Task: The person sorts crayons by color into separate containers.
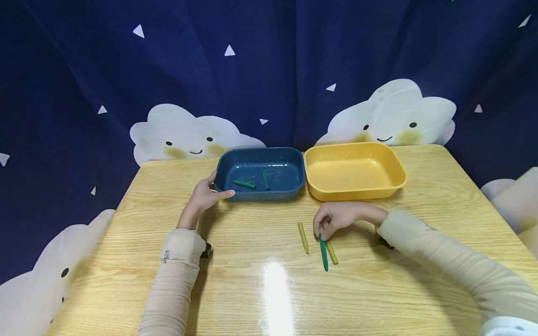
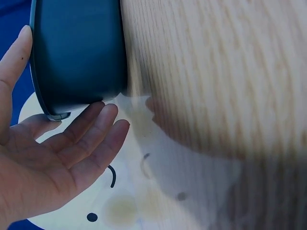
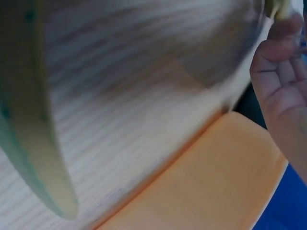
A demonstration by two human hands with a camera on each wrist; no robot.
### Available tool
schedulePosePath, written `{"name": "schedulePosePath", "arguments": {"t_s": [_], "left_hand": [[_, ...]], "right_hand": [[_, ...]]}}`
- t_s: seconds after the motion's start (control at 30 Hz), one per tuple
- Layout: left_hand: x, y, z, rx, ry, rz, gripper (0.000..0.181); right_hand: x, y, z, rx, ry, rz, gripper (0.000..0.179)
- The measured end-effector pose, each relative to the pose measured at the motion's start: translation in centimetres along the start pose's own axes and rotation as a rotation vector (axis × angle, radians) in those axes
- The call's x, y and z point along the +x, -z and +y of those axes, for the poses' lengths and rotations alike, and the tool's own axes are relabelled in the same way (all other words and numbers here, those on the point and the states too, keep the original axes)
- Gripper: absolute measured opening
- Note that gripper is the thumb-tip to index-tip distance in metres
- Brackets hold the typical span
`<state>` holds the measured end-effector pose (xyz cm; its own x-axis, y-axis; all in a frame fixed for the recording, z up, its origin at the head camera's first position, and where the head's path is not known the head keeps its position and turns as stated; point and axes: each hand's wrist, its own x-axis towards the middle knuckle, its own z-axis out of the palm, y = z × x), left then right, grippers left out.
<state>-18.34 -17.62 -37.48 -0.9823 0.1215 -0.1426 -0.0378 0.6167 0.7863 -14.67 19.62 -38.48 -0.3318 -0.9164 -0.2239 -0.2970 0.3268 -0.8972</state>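
At the left end of the blue bin (image 1: 269, 196), my left hand (image 1: 206, 193) spans the corner. Its thumb lies on the front rim and its other fingers extend loosely along the end wall; the left wrist view shows this hand (image 2: 62, 158) beside the bin's outer wall (image 2: 79, 52). Two green crayons (image 1: 244, 185) lie inside the bin. My right hand (image 1: 336, 218) pinches the upper end of a green crayon (image 1: 324, 256) in front of the yellow bin (image 1: 357, 195). Beside and partly behind that crayon is a yellow crayon (image 1: 332, 254). Another yellow crayon (image 1: 303, 238) lies to its left.
The yellow bin stands right beside the blue one at the back of the wooden table (image 1: 244, 280). A dark blue curtain (image 1: 269, 70) with cloud prints hangs behind. In the right wrist view, a blurred pale band (image 3: 29, 96) covers the left side.
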Motion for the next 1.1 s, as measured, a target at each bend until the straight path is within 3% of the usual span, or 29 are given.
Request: {"name": "schedulePosePath", "arguments": {"t_s": [0.13,0.33,0.63,1.1], "left_hand": [[0.0,0.1,0.0,-0.011,0.007,-0.003,0.094],[0.1,0.1,0.0,-0.008,0.008,0.0,0.094],[0.1,0.2,0.2,-0.013,0.02,0.004,0.094],[0.1,-0.1,-0.2,0.006,0.03,-0.002,0.094]], "right_hand": [[-0.2,0.9,-0.7,0.064,0.026,0.029,0.018],[-0.3,2.1,-1.8,0.069,0.099,0.085,0.019],[-0.8,3.4,-2.8,0.047,0.098,0.209,0.016],[-1.5,6.0,-6.1,-0.097,0.04,0.346,0.013]]}}
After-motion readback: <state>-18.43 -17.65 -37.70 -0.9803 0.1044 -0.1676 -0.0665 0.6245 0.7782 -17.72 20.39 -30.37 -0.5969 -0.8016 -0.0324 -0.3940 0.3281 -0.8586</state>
